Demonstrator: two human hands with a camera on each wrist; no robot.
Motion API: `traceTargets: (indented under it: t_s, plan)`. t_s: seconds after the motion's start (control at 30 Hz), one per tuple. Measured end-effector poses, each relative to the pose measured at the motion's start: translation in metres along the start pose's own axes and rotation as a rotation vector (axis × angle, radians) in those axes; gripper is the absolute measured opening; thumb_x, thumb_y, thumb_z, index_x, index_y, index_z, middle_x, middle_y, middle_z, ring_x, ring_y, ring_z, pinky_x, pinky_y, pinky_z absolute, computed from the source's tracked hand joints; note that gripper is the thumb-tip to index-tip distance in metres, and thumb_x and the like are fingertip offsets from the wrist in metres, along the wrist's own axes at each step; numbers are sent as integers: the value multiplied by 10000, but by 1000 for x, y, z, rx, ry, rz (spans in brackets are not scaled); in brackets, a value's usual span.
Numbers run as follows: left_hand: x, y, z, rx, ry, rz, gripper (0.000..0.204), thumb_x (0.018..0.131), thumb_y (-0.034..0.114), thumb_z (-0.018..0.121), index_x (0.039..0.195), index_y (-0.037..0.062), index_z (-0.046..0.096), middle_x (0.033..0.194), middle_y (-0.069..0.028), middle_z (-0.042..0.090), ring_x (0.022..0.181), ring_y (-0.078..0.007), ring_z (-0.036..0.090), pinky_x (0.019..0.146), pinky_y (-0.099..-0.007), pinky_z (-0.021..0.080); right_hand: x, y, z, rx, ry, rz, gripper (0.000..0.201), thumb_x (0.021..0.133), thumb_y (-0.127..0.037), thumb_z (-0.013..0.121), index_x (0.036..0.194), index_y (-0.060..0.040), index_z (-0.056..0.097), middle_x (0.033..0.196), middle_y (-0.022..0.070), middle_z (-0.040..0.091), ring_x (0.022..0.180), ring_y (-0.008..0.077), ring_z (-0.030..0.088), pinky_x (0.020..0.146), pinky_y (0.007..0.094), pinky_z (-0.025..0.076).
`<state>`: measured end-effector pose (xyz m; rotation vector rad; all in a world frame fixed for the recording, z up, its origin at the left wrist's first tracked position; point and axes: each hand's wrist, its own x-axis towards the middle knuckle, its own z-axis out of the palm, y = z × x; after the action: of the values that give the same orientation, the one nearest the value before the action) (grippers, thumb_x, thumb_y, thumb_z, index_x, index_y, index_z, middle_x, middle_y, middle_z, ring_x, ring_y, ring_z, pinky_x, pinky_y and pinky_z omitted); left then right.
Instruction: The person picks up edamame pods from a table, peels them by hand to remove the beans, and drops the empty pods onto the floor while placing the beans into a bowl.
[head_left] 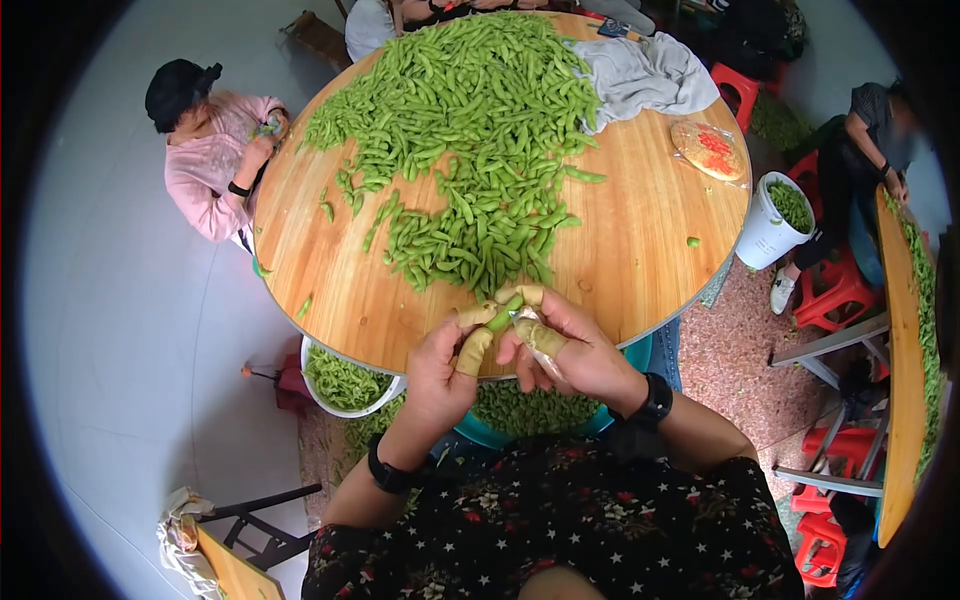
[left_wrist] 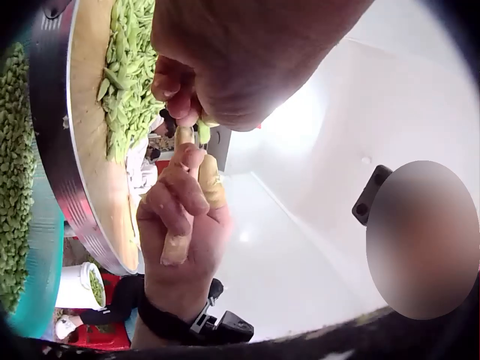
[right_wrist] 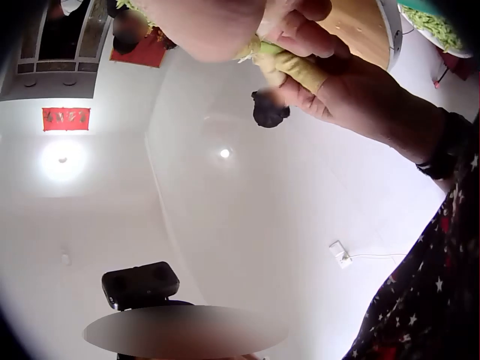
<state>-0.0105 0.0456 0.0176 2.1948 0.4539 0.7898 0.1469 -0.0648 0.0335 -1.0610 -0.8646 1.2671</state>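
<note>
A green pod [head_left: 506, 313] is held between both hands at the table's near edge. My left hand [head_left: 445, 370] pinches its lower left end between thumb and finger, both wrapped in yellowish covers. My right hand [head_left: 580, 350], with covered thumb and index finger, grips the other end. In the left wrist view a bit of the pod [left_wrist: 203, 133] shows between the hands; in the right wrist view the pod [right_wrist: 268, 49] is partly hidden by fingers. Beyond the hands lies a large heap of pods [head_left: 480, 120] on the round wooden table [head_left: 640, 260].
Under the table edge stand a white bucket [head_left: 345, 405] of green pieces and a teal basin [head_left: 480, 432] holding beans. A grey cloth [head_left: 650, 75] and a bagged round item [head_left: 710, 150] lie at the back right. A person in pink [head_left: 215, 160] sits at the left.
</note>
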Motion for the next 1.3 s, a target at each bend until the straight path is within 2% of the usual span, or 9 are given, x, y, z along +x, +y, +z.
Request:
traceTargets:
  t_s: [0.07,0.5,0.67,0.73,0.83,0.97,1.03,1.13,1.3]
  plan:
    - [-3,-4,4,-231,96,-40,273,932,6,529,1200,-11,581,950,-66,634,771,-106,576,717,-243,480,-4,1,0,15,-13,48,267,1023,-154,399,1280,-85,421,845,24,584,543,69,530,440,190,384]
    - [-4,7,-2,-64,-8,114,390,889,-11,529,1277,-3,565,1021,-171,667,767,-260,645,708,-316,510,-10,12,-1,76,-57,81,227,1023,-151,403,1242,-95,432,784,18,568,525,62,500,445,201,369]
    - [-26,19,-17,311,-106,365,395,858,-8,568,1253,6,591,817,-162,602,615,-275,562,559,-317,454,-19,13,4,-212,-131,-201,161,1016,-126,399,1148,-79,479,740,23,555,483,61,462,416,203,356]
    - [-33,12,-7,205,-62,357,370,887,48,574,1254,6,590,728,-85,546,581,-197,510,543,-293,425,-21,14,4,15,-162,-4,158,1011,-126,404,1138,-80,486,729,30,558,460,68,453,398,206,350]
    - [-49,1,2,-987,-102,-526,354,971,168,529,1275,-10,562,761,18,544,670,-51,480,596,-241,420,-17,23,4,421,-216,246,157,1004,-136,411,1123,-77,495,716,46,566,421,85,442,367,212,338]
    - [-46,-7,2,-1449,-175,-611,371,942,146,593,1279,-4,556,842,-9,595,689,-62,506,593,-218,419,-15,28,1,549,-202,359,168,1007,-165,405,1097,-50,487,730,75,584,433,121,484,386,231,377]
    - [-42,-3,2,-387,-62,-199,337,917,69,608,1240,-19,569,832,-23,600,646,-92,531,576,-255,454,-14,28,4,482,-128,382,168,1010,-167,399,1088,-43,482,736,78,586,452,128,511,400,238,399]
    - [-31,-1,-3,241,21,313,254,901,-4,590,1153,-34,588,819,-21,606,622,-91,539,569,-264,469,-14,24,9,312,-106,368,175,1017,-184,391,1076,-42,474,751,83,591,507,147,574,433,254,445]
    - [-42,1,12,48,50,22,134,902,13,573,1028,-13,611,759,-85,615,635,-172,585,573,-267,462,-18,31,14,160,-67,269,138,1009,-150,388,1046,-47,472,741,76,596,493,151,584,437,262,467]
